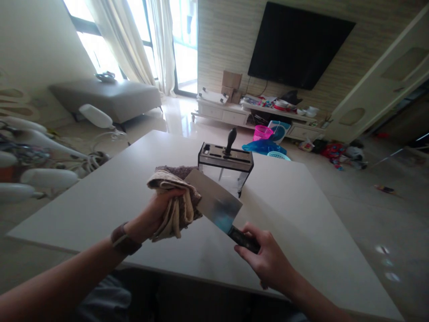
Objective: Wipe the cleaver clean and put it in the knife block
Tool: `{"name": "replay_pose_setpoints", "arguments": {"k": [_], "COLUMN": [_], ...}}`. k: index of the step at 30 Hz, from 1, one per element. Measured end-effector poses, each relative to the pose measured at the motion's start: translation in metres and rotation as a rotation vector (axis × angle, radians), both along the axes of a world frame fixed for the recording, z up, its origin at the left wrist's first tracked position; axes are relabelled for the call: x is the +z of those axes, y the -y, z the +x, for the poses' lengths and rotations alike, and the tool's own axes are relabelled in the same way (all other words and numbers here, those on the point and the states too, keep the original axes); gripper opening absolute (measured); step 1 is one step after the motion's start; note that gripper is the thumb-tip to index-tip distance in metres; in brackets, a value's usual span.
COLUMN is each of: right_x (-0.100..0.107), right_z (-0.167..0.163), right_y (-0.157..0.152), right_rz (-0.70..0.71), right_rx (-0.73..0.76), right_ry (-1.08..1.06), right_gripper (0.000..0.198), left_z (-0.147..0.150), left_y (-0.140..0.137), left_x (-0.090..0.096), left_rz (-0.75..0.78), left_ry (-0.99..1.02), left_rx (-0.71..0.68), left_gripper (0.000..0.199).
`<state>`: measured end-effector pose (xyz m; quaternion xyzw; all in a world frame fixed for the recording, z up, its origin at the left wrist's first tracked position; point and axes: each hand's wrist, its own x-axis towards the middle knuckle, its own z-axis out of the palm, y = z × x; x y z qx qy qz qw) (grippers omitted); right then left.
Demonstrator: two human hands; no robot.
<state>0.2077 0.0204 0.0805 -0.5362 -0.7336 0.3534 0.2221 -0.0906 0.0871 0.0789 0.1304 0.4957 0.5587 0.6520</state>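
My right hand (264, 255) is wrapped round the dark handle of a cleaver (216, 199), whose broad blade slants up and to the left over the table. A folded brown and beige towel (174, 214) is gripped in my left hand (156, 214), with its edge against the far end of the blade. Just beyond the blade stands a knife block (224, 165) with clear sides and a slotted dark top. One black-handled tool stands upright in its slots. The blade hides part of the block's front.
The white table (288, 214) spreads out under both hands. Past it are a pink basket (263, 133), a blue plastic bag (261, 146) and a low TV cabinet (231, 115) with clutter on it. A grey bench (110, 98) stands by the window, white lamp-like shades (97, 116) at left.
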Motion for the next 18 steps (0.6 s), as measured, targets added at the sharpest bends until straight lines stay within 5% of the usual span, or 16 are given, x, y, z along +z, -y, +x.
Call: {"name": "replay_pose_setpoints", "arguments": {"k": [5, 10, 18], "right_x": [0.004, 0.006, 0.007], "right_z": [0.002, 0.011, 0.011], "right_y": [0.009, 0.001, -0.012], "right_rz": [-0.011, 0.028, 0.093], "right_rx": [-0.018, 0.038, 0.040], "right_ry": [0.049, 0.142, 0.093], "right_gripper": [0.011, 0.009, 0.010], "left_z": [-0.001, 0.007, 0.008], "left_y": [0.001, -0.004, -0.022], "left_x": [0.008, 0.008, 0.000], "left_rz": [-0.046, -0.059, 0.114], "left_ry": [0.008, -0.072, -0.189], "left_rx": [-0.018, -0.210, -0.167], "left_gripper": [0.016, 0.022, 0.031]}}
